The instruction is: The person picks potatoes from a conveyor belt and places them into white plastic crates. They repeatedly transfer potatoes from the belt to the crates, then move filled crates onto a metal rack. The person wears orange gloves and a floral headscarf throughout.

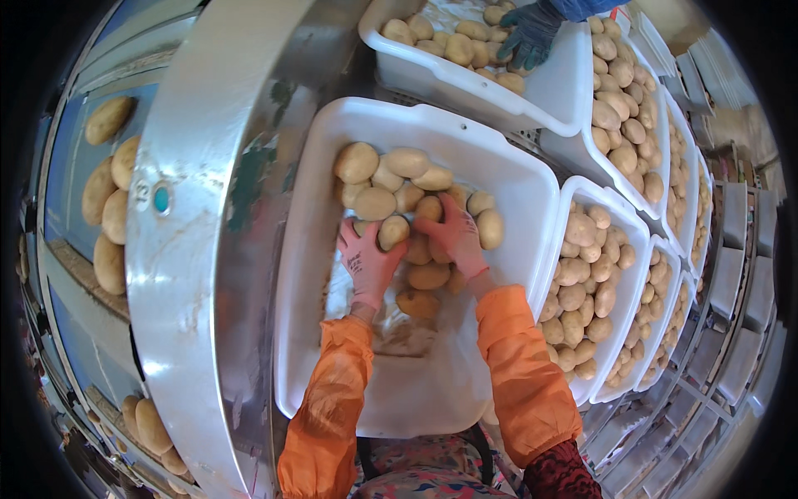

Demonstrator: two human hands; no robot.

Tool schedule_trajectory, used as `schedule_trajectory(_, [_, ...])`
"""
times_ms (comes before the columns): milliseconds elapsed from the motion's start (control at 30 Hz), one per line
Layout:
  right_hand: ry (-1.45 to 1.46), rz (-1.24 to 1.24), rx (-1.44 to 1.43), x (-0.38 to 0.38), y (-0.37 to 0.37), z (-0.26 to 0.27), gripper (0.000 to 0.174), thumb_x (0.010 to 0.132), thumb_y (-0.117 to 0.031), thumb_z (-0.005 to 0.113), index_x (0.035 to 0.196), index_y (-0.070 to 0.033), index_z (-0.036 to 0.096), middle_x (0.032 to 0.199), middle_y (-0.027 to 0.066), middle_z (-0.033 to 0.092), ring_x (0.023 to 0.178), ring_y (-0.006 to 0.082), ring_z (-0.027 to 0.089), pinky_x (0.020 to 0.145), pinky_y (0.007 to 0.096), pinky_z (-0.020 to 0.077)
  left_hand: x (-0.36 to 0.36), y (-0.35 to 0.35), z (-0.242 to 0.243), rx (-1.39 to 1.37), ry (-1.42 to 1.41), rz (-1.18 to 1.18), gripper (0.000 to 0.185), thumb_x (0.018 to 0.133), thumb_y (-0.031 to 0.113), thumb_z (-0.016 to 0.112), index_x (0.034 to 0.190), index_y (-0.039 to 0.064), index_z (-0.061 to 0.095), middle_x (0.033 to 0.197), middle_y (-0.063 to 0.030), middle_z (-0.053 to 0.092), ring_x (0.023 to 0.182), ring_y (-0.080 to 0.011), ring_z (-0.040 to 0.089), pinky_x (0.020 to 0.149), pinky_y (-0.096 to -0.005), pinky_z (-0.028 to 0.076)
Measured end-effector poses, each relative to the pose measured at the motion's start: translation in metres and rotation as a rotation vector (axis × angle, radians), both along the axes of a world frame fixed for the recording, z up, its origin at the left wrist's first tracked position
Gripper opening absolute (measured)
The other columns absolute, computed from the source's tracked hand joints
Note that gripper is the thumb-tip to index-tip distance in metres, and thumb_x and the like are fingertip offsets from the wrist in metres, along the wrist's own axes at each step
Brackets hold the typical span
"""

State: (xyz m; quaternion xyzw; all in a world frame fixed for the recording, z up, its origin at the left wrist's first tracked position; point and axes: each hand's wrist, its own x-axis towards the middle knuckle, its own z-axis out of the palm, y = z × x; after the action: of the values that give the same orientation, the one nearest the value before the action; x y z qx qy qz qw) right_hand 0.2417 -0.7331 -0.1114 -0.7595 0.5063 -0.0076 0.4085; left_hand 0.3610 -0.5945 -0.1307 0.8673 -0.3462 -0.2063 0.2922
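Observation:
Both hands wear pink gloves and reach into a white plastic bin [511, 181] in front of me. My left hand [369, 263] has its thumb and fingers spread around a small round potato [393, 232]. Close by on the right, my right hand [458, 238] curls its thumb and forefinger about another potato [428, 208]. Loose potatoes [375, 204] lie heaped beyond my fingers, and a darker potato [418, 303] rests nearer to me. Parts of the potatoes under my palms are hidden.
A conveyor [68, 274] carrying potatoes runs behind a metal guard [171, 262] on the left. Potato-filled bins [636, 249] line the right. At the top, another person's gloved hand [531, 34] reaches into a white bin [430, 75]. Metal racks [704, 387] stand far right.

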Motion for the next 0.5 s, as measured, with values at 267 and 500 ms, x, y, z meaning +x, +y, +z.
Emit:
schedule_trajectory(267, [-0.665,-0.566,0.838,-0.026,0.072,0.076,0.051,0.094,-0.031,0.06,0.134,0.0,0.054,0.115,0.0075,0.065,0.107,0.0187,0.063,0.09,0.0309,0.0515,-0.019,0.106,0.031,-0.589,1.684,0.372,0.048,0.106,0.033,0.038,0.14,0.002,0.046,0.137,-0.0084,0.056,0.129,-0.0215,0.052,0.109,-0.0395,0.042])
schedule_trajectory(500, [-0.672,-0.415,1.047,-0.075,0.12,0.09,0.063,0.086,-0.024,0.058,0.142,0.001,0.046,0.121,0.012,0.062,0.097,0.0208,0.065,0.08,0.0334,0.0544,-0.039,0.164,0.051,-0.676,1.786,0.137,0.043,0.103,0.023,0.05,0.14,0.001,0.047,0.138,-0.0107,0.056,0.132,-0.0228,0.052,0.114,-0.0402,0.041])
